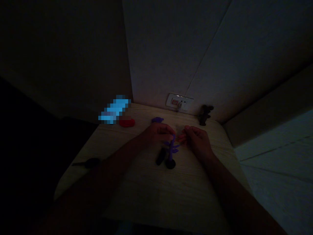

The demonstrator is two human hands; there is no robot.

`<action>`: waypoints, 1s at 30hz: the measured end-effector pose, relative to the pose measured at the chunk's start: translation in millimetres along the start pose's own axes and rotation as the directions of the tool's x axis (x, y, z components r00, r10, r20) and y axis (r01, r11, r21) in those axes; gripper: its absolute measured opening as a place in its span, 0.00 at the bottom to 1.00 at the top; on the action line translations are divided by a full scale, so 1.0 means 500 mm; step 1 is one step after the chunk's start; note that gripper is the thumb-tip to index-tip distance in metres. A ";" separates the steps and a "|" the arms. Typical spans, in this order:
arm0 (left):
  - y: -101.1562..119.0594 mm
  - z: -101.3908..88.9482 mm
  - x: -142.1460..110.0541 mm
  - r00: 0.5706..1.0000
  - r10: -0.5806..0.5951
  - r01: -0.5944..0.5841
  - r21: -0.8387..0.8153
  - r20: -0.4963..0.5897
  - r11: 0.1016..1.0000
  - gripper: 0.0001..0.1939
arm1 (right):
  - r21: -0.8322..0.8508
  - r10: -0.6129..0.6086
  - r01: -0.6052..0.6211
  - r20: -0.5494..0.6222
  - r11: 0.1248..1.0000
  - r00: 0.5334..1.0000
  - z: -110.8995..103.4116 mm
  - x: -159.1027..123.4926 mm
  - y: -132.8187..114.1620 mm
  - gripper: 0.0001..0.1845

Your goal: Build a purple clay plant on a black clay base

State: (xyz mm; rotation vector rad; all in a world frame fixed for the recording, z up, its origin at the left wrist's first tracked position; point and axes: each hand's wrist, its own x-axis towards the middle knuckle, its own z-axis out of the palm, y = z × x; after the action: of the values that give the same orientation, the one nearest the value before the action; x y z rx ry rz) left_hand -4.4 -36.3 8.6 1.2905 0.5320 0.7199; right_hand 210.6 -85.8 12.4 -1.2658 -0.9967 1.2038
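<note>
A purple plant-like stem (171, 150) with several small side leaves stands upright on a round black base (170, 164) in the middle of the wooden tabletop. My left hand (161, 132) pinches its top between thumb and fingers. Just right of the stem, my right hand (195, 138) has its thumb and fingertips drawn together; in this dim light I cannot make out what they hold, if anything. Beside the base, on its left, lies a dark oblong piece (160, 156). Behind my left hand sits a purple lump-like piece (157, 119).
A red oval object (127, 122) lies near a bright, pixelated rectangle (114, 110) at the back left. A dark key-like object (89, 162) is on the left. At the back right stands a dark figurine (205, 115), near a wall socket (179, 101) with a plug.
</note>
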 end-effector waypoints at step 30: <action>0.002 0.000 -0.001 1.000 -0.001 0.001 -0.001 0.008 1.000 0.15 | -0.104 -0.132 0.136 0.040 0.985 0.990 -0.003 -0.002 0.000 0.23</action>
State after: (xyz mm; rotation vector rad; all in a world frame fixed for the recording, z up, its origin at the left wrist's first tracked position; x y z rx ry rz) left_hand -5.1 -36.6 9.4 1.2917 0.5254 0.7142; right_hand 212.1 -86.8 12.5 -1.2431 -1.1650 1.0829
